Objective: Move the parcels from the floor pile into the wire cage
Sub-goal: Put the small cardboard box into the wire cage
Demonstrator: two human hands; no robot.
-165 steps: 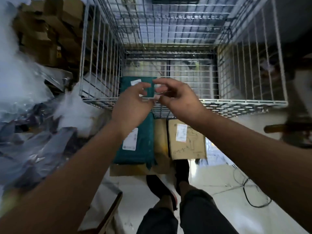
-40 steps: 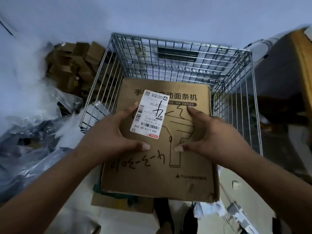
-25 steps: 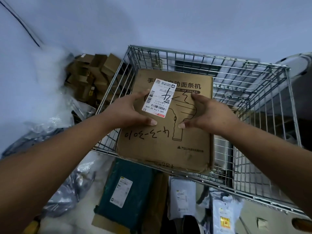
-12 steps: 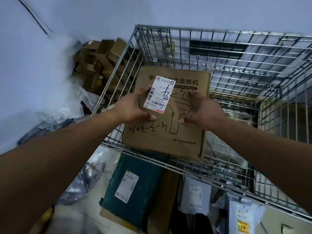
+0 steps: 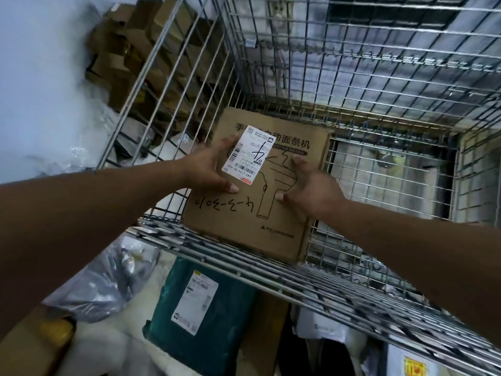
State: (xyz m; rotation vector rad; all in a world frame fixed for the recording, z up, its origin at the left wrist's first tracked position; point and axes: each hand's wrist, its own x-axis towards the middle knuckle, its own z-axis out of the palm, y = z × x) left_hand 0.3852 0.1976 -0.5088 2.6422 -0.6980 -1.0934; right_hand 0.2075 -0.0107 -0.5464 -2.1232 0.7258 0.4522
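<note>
A flat brown cardboard box (image 5: pixel 292 147) with a white shipping label and handwritten marks hangs inside the wire cage (image 5: pixel 271 270), just beyond its near rim and low in its left half. My left hand (image 5: pixel 208 169) grips the box's left edge, thumb on top. My right hand (image 5: pixel 311 191) grips it on the right side, thumb across the top face. Nothing else shows on the cage floor. Under the near rim lie floor parcels: a dark green bag (image 5: pixel 214 318) with a white label and white mailers (image 5: pixel 322 329).
Stacked brown cartons (image 5: pixel 141 50) stand outside the cage's left wall. Grey and clear plastic bags (image 5: pixel 103 283) lie on the floor at lower left. A white parcel with a yellow and red sticker (image 5: pixel 414 367) sits at bottom right.
Both hands have carried the cardboard box over the near rim and lowered it deeper into the cage. My view has tilted down over the rim.
</note>
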